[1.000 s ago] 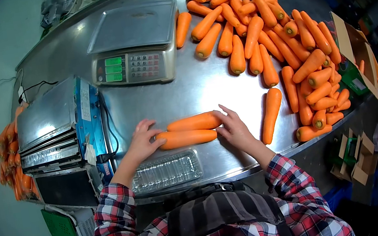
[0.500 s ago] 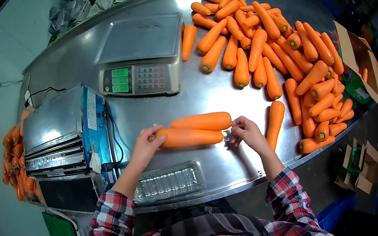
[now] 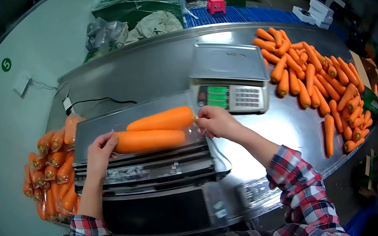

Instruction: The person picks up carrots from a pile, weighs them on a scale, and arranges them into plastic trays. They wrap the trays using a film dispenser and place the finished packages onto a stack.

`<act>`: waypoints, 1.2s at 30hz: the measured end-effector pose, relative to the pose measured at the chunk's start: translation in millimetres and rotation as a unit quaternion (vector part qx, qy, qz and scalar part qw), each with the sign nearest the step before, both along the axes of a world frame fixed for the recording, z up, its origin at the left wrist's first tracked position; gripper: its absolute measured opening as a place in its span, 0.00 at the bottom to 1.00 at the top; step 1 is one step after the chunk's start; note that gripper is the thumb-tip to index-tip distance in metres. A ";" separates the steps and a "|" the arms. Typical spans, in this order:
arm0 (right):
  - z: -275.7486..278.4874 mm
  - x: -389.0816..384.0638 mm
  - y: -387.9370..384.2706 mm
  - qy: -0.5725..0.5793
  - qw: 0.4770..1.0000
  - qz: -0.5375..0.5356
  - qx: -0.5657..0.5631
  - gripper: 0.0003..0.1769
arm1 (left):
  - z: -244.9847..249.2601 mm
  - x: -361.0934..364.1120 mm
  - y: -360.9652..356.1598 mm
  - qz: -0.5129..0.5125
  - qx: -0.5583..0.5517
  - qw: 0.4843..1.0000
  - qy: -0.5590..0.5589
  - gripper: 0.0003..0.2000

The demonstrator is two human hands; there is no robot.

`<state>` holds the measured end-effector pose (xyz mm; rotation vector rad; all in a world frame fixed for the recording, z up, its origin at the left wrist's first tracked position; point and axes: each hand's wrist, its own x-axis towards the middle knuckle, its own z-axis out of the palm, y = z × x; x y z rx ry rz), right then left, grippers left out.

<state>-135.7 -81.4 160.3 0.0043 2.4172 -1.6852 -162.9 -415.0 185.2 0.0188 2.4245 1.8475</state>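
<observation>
Two large carrots, an upper one (image 3: 162, 120) and a lower one (image 3: 150, 139), lie side by side in the air over the wrapping machine (image 3: 89, 134). Clear plastic glints at their right ends; its shape is hard to make out. My left hand (image 3: 100, 151) is closed at the left end of the lower carrot, thumb on top. At the other end, my right hand (image 3: 214, 119) pinches by the tip of the upper carrot, where the clear plastic shows. Below the carrots run the machine's film roller (image 3: 157, 169) and a dark flat plate (image 3: 155, 212).
A scale (image 3: 228, 69) with green displays stands right of the machine. Loose carrots (image 3: 311, 72) are heaped at the right. Bagged carrots (image 3: 52, 166) are piled at the left. A clear plastic tray (image 3: 257, 194) lies by the front edge. A black cable (image 3: 106, 100) crosses the table behind.
Both hands have carried the two carrots leftward, from above the bare steel table to above the wrapping machine. The view has turned left and up with them.
</observation>
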 end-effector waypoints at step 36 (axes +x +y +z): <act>-32.5 80.9 -99.5 0.299 0.802 -0.104 0.506 0.11 | -71.6 13.4 -194.2 0.040 -0.424 0.856 0.293 0.10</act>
